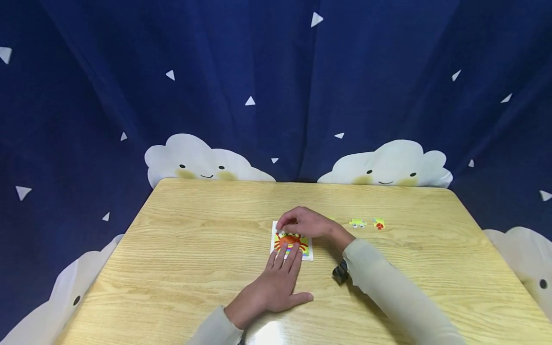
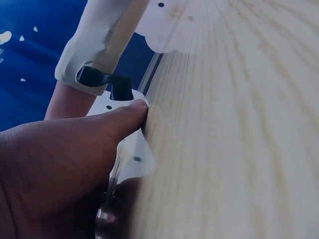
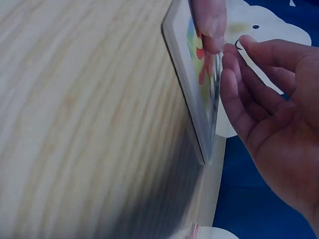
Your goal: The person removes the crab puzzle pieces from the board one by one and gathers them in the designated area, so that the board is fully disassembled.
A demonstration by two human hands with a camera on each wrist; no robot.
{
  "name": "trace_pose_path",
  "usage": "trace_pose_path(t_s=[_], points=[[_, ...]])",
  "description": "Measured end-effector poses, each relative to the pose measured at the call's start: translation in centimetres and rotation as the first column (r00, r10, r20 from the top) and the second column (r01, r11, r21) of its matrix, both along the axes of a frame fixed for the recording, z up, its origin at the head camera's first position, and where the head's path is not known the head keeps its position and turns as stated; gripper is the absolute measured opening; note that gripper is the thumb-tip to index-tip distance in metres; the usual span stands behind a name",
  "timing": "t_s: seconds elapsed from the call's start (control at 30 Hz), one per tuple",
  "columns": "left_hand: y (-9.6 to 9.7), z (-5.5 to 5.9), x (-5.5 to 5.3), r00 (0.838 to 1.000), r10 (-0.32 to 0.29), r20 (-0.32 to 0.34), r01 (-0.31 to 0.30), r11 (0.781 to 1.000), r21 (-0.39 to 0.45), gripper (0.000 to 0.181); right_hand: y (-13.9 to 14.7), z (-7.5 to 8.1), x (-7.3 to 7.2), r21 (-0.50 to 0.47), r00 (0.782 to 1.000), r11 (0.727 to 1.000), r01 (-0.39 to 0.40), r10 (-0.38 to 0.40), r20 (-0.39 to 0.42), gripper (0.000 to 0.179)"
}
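A small crab jigsaw puzzle with a white border lies on the wooden table. My left hand rests with straight fingers over its lower part, thumb spread out to the side on the wood. In the left wrist view the thumb shows just at the tabletop. My right hand arches over the puzzle's upper part. Its thumb and index fingertip pinch a thin puzzle piece, seen nearly edge-on in the right wrist view, close beside the board; most of the piece is hidden by the fingers.
Two loose yellow-green puzzle pieces lie right of the right hand, one with eyes and one with a red patch. A yellow bit shows behind the right wrist. A black wrist camera hangs under the right sleeve. A blue curtain stands behind.
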State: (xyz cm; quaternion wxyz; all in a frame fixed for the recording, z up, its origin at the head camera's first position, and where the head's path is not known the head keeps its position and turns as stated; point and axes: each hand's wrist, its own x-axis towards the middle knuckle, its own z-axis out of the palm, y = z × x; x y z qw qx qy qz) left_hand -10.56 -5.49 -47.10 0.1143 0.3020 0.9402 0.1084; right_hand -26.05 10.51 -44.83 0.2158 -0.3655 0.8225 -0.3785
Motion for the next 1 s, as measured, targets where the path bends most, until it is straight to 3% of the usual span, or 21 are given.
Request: trace_pose_path(t_s=[0.73, 1.0], points=[[-0.2, -0.3, 0.0, 1.000, 0.001, 0.017, -0.002, 1.000, 0.022, 0.099, -1.2, -1.0, 0.2, -0.021, 0.999, 1.000, 0.020, -0.021, -0.027, 0.013], [-0.1, -0.4, -0.2, 0.999, 0.000, 0.033, 0.000, 1.000, 0.013, 0.100, -1.0, -0.8, 0.1, -0.036, 1.000, 0.999, 0.028, -0.028, 0.001, 0.012]])
